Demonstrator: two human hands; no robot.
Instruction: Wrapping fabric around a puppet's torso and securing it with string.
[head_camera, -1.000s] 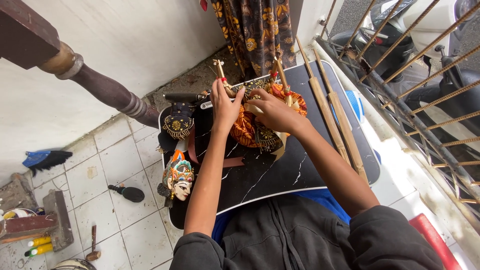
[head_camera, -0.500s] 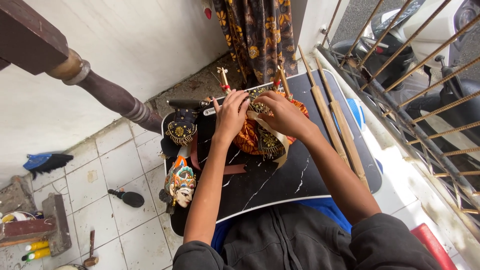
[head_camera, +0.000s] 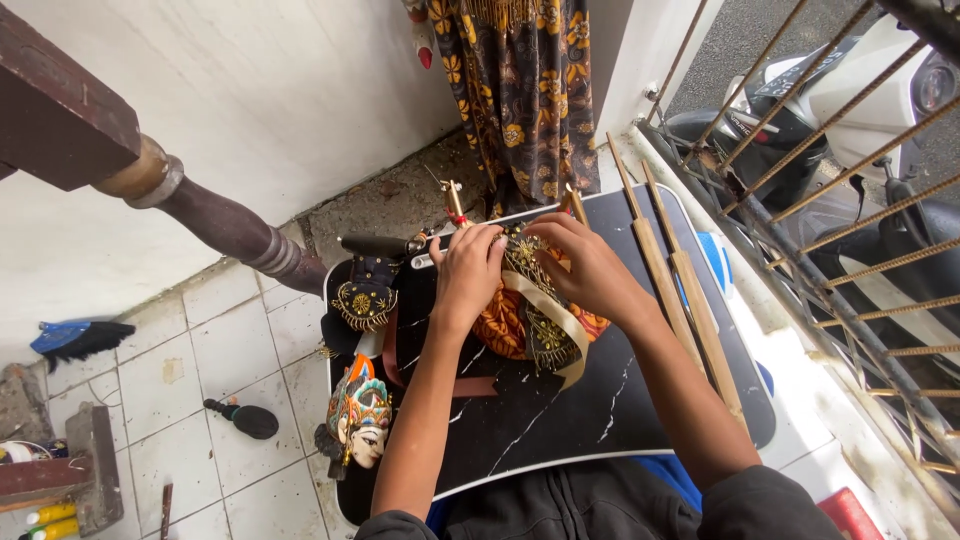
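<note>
Currently left hand (head_camera: 468, 272) and right hand (head_camera: 590, 268) pinch puppet costume (head_camera: 530, 325) top edge; costume extends toward person, hands equally near.

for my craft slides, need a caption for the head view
Both hands, left hand and right hand, work an orange puppet costume on a black lap board.

Both forearms outstretched, left hand (head_camera: 468, 272) and right hand (head_camera: 585, 268) close together, fingers curled.
</note>
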